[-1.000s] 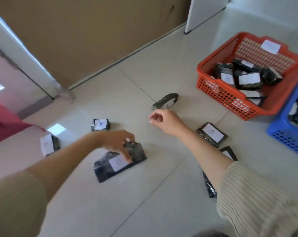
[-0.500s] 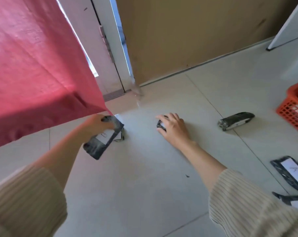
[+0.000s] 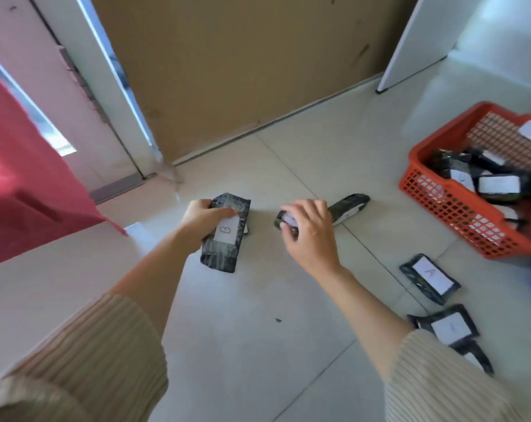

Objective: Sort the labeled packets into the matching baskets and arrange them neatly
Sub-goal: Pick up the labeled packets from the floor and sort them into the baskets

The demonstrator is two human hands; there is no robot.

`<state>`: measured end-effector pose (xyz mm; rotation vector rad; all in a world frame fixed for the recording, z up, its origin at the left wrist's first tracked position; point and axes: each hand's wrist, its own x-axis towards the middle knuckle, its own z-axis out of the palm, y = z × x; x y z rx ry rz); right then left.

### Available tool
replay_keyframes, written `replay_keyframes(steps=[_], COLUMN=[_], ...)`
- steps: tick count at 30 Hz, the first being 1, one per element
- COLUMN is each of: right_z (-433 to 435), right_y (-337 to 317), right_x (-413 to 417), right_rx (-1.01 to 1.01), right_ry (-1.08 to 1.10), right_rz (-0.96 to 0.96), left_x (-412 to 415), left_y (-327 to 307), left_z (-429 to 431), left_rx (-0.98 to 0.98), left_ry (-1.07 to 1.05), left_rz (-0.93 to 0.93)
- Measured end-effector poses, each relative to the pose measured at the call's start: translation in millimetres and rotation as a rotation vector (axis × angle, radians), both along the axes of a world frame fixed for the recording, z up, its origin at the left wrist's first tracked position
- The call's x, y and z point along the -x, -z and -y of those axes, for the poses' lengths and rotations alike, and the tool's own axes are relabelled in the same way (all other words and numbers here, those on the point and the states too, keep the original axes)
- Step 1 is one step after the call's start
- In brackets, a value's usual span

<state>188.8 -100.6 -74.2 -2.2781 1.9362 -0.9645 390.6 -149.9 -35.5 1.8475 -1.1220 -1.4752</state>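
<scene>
Left hand [image 3: 202,219], centre frame: fingers curled round the upper left edge of the B packet [image 3: 224,245], thumb across the top of its label. The packet runs down and right from the hand; can't tell if it's off the floor [image 3: 243,330].

Right hand [image 3: 310,236], just right of centre: fingers curled over a small packet [image 3: 284,219], which pokes out at the fingertips, upper left of the hand.

A third packet [image 3: 349,207] lies on the floor just beyond the right hand.

Orange basket [image 3: 447,205] at the right edge, several packets inside.

A packet [image 3: 428,277] and an unread packet [image 3: 447,328] lie on the floor lower right, well apart from both hands.
</scene>
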Motion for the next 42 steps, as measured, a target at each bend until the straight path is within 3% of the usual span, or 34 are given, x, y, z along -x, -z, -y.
replay_keyframes(steps=[5,9,12,16,18,22,24,27,32,36,38,40,42], right_z=[0,17,26,23,17,16,22,29,25,16,12,10,8], right_y=[-6,-13,-16,-16,-20,-50,-63,-74,-75,-82,-87,-87,-90], right_x=[-23,-41,-44,-44,-36,28,85,172,298,381,406,417,419], right_rx=[-0.242,-0.405,-0.515,-0.444,-0.318,0.012,0.108,0.090,-0.017,-0.311,-0.504,-0.659,-0.529], right_ry=[-0.118,-0.176,-0.186,-0.199,-0.176,0.174,0.375,0.561,0.717,0.945,0.924,0.830,0.764], right_rz=[0.183,-0.042,-0.197,-0.260,-0.126,0.457,0.575,0.613,0.523,0.004,-0.121,-0.145,0.066], left_x=[-13,-45,-55,-39,-16,55,105,191,325,398,424,442,457], left_y=[3,5,5,-4,-20,-54,-65,-76,-88,-95,-96,-95,-89], left_z=[12,9,11,28,41,66,73,81,88,75,69,64,62], left_rx=[-0.029,-0.013,0.002,0.082,0.153,0.250,0.242,0.206,0.184,0.105,0.092,0.081,0.064], left_ry=[-0.135,-0.243,-0.278,-0.337,-0.390,-0.384,-0.314,-0.211,-0.058,-0.025,-0.002,0.037,0.093], left_rz=[-0.076,0.010,-0.032,-0.174,-0.260,-0.461,-0.538,-0.641,-0.691,-0.665,-0.605,-0.559,-0.547])
